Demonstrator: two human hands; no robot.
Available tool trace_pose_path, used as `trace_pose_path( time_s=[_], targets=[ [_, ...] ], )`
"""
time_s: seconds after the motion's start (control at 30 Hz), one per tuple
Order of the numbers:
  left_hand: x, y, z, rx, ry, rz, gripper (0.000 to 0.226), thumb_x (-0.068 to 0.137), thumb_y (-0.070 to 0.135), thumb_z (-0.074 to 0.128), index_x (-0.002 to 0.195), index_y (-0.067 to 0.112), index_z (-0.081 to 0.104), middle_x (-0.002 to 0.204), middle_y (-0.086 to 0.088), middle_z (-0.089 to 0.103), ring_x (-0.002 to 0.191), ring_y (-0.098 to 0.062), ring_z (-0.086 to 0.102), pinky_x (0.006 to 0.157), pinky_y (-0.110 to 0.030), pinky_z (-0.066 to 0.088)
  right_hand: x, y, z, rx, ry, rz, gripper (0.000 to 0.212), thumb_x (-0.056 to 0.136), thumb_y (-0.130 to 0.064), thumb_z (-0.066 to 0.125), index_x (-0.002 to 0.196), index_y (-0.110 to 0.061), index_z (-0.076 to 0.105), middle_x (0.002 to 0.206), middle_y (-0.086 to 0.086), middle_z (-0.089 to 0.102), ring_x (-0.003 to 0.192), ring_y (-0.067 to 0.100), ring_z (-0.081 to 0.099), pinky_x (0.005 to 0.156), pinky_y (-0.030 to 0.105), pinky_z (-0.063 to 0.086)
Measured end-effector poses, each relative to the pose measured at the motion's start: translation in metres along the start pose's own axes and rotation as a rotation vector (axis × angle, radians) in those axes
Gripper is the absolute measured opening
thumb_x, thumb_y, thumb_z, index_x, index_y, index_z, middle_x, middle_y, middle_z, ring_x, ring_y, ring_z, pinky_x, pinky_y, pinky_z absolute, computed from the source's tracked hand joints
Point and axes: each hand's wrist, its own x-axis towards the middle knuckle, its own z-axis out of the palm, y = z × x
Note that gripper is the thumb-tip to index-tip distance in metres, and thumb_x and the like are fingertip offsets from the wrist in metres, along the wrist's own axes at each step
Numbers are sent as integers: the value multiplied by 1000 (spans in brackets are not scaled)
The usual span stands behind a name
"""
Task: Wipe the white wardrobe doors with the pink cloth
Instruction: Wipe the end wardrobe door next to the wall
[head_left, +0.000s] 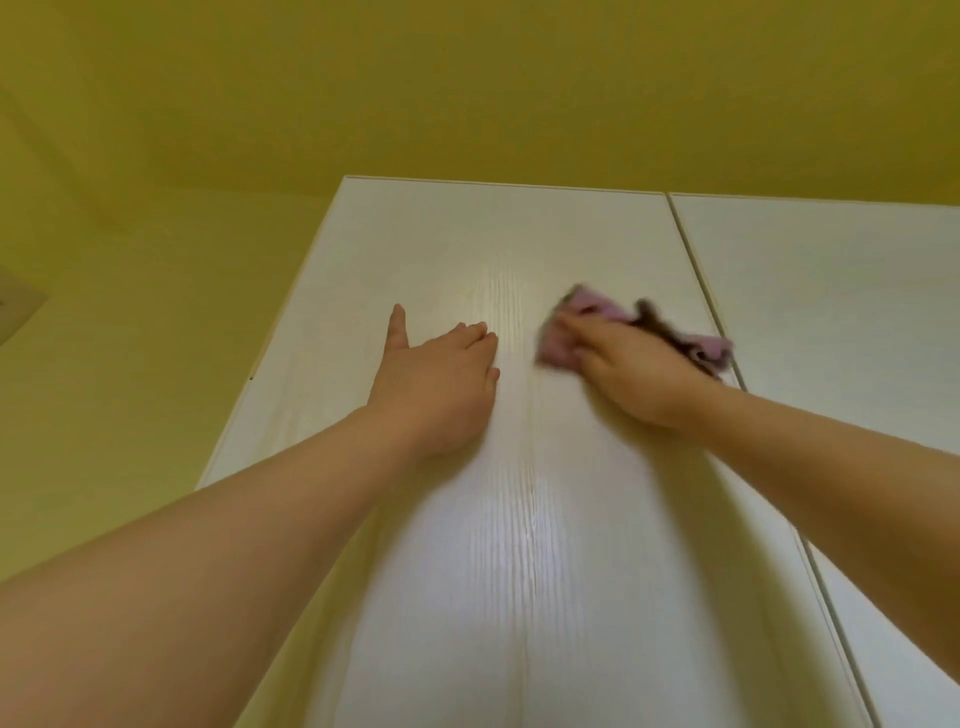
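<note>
The right hand (639, 379) is gripping the crumpled pink cloth (558, 345) against the white wood-grain wardrobe door (519, 545), at three o'clock from the left hand (441, 384), which is pressing flat with straight fingers. The cloth's loose tail is trailing by the door seam (696, 270), probably risking a snag there.

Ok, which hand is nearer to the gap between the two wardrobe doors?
Right. The right hand, holding the pink cloth, sits just left of the gap; the left hand rests flat farther left on the same door.
</note>
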Motion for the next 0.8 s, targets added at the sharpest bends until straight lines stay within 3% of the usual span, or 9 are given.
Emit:
trace_pose_path(
  time_s=[0.07,0.13,0.23,0.37,0.47,0.57,0.67,0.73,0.8],
  targets=[
    [0,0,0,-12,1,-3,48,104,28,13,151,20,16,159,7,11,145,-8,11,110,-53,-17,8,8,-3,-71,124,156,41,98,-19,35,139,-14,37,146,2,37,136,16,28,107,18,18],
    [1,0,0,-31,28,-2,46,104,27,14,148,19,24,156,7,19,144,-9,16,110,-54,-15,4,-4,7,-176,107,109,50,99,-20,34,147,-13,23,155,5,20,142,20,14,113,28,8],
    [2,1,1,-20,48,1,45,104,27,14,147,19,26,156,7,19,144,-10,17,110,-56,-14,-14,-13,13,-175,-53,-169,49,101,-22,33,148,-21,20,155,-4,17,142,11,13,110,17,1],
    [1,0,3,0,1,18,50,104,28,12,152,16,7,160,4,3,146,-11,4,110,-54,-15,2,-19,11,-159,135,95,48,100,-20,31,147,-17,24,155,0,19,142,16,14,113,26,7],
    [-1,-11,1,-60,40,36,49,104,28,14,152,20,10,159,6,7,145,-8,7,111,-49,-16,0,-46,35,-167,28,-71,48,101,-24,31,148,-18,23,155,-2,19,142,11,12,112,21,3],
    [-11,-29,-4,-120,164,-36,49,104,27,15,152,23,8,159,9,6,145,-5,3,114,-41,-13,-3,-41,21,31,17,-72,41,100,-15,34,140,-10,40,141,1,43,130,-5,34,105,8,18],
    [-27,-56,-4,-169,263,-117,49,104,24,18,152,23,9,159,10,4,145,-3,-1,115,-36,-9,-1,-44,27,-164,144,73,47,100,-18,28,147,-15,24,154,1,22,143,15,14,114,25,5],
    [-37,-75,0,-203,244,-184,49,104,23,20,152,22,10,159,9,4,145,-5,-2,115,-35,-6,-5,-60,41,-211,47,-69,49,100,-23,24,149,-19,17,156,-4,12,144,12,6,113,24,-3],
    [-46,-89,7,-244,205,-242,49,104,23,21,152,19,11,159,7,3,145,-8,-3,115,-35,-3,-9,-70,42,-176,-24,-199,48,99,-25,24,147,-18,26,154,-4,21,142,12,15,111,20,4]
  ],
)
